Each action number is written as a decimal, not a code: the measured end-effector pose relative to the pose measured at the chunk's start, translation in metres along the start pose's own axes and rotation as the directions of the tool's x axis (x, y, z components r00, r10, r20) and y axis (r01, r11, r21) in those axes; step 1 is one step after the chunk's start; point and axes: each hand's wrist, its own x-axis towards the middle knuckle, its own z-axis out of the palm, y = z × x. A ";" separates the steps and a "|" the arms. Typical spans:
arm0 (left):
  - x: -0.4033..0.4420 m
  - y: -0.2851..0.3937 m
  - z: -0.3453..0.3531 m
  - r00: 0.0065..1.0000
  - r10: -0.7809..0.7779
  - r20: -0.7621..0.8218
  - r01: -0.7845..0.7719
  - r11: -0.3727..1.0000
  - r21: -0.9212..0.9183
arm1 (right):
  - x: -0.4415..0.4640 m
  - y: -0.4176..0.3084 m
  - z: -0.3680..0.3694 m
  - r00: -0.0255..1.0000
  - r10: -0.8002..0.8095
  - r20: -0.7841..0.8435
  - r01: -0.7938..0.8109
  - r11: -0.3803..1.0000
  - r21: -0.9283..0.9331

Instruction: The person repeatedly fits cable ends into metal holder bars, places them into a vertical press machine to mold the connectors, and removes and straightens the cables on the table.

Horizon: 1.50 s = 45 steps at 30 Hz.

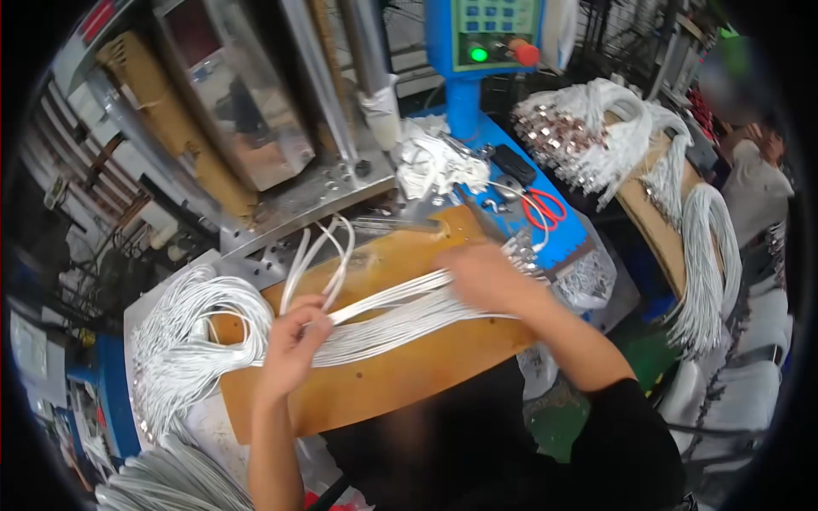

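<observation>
Several white cables (392, 294) stretch between my two hands above a curved orange-brown board (375, 383). My left hand (296, 345) is closed, thumb and fingers pinching these cables, whose loose ends loop up behind it. My right hand (484, 277) is slightly blurred and lies over the cables near their connector ends; its fingertips are hidden, so its grip is unclear. Beneath the held strands, a flat row of more white cables (409, 328) rests on the board. Metal connector ends (524, 255) show just right of my right hand.
Coiled white cables (204, 328) lie left of the board. A metal press (290, 213) stands behind it. Red-handled scissors (545, 209) rest on the blue surface, below a control box (494, 34) with a red button. Cable bundles (711, 255) hang at right, near another person (754, 179).
</observation>
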 end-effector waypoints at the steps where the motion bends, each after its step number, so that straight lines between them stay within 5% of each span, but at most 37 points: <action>1: -0.005 0.000 -0.001 0.999 -0.047 0.013 0.048 0.997 -0.064 | -0.013 0.017 -0.019 0.995 0.090 -0.047 -0.091 0.995 -0.039; 3: -0.001 0.011 0.017 0.998 -0.053 0.026 0.047 0.975 0.219 | -0.030 0.041 -0.045 0.961 -0.045 -0.272 0.012 0.993 -0.120; 6: 0.001 0.007 0.032 0.995 -0.014 -0.100 0.046 0.944 0.328 | -0.035 0.012 -0.079 0.999 -0.029 -0.039 0.021 0.980 -0.198; 10: 0.000 0.009 0.023 0.997 -0.066 -0.034 0.072 0.973 0.218 | -0.010 -0.032 -0.005 0.957 -0.258 -0.134 0.279 0.945 0.171; 13: -0.010 0.014 -0.005 0.993 0.078 -0.093 -0.078 0.997 0.001 | 0.007 -0.050 0.024 0.930 -0.321 -0.177 0.348 0.925 0.154; 14: -0.012 0.018 -0.007 0.993 0.082 -0.084 -0.082 0.997 -0.004 | 0.005 -0.043 0.018 0.934 -0.311 -0.178 0.338 0.929 0.152; 16: -0.020 0.024 -0.009 0.996 0.007 -0.086 -0.003 0.999 0.046 | 0.000 -0.019 -0.012 0.998 -0.052 -0.032 0.054 0.997 0.061; 18: -0.021 0.020 0.001 0.996 -0.026 -0.091 0.032 0.998 0.059 | -0.018 -0.020 -0.061 0.997 -0.061 -0.044 0.060 0.998 -0.027; 20: -0.012 0.007 0.029 0.996 0.061 -0.060 -0.042 0.960 0.277 | -0.026 -0.008 -0.083 0.996 -0.073 -0.054 0.067 0.991 -0.114; 23: 0.004 0.012 0.046 0.992 0.128 0.006 -0.119 0.901 0.416 | -0.030 0.027 -0.096 0.994 -0.103 0.029 0.097 0.982 0.163; 25: 0.006 0.020 0.057 0.990 0.126 0.071 -0.144 0.865 0.481 | -0.012 0.070 -0.091 0.946 0.108 -0.304 -0.074 0.990 0.121; 27: 0.019 0.037 0.066 0.979 0.192 0.062 -0.199 0.873 0.444 | 0.005 0.114 -0.085 0.863 0.235 -0.447 -0.227 0.971 0.073; 33: 0.094 0.056 0.105 0.962 0.250 0.107 -0.271 0.909 0.318 | 0.027 0.146 -0.062 0.821 0.374 -0.430 -0.413 0.911 0.003; 35: 0.118 0.059 0.115 0.865 -0.002 0.501 -0.134 0.962 0.236 | 0.029 0.141 -0.057 0.802 0.439 -0.406 -0.482 0.876 -0.006; 36: 0.124 0.062 0.120 0.731 -0.113 0.672 -0.051 0.974 0.219 | 0.030 0.139 -0.057 0.800 0.443 -0.404 -0.484 0.875 0.001; 40: 0.107 0.081 0.136 0.773 0.129 0.621 -0.126 0.991 -0.050 | 0.025 0.136 -0.057 0.832 0.469 -0.296 -0.456 0.882 0.115; 45: 0.098 0.070 0.150 0.832 0.243 0.498 -0.383 0.902 0.199 | 0.013 0.127 -0.069 0.822 0.378 -0.425 -0.247 0.911 0.331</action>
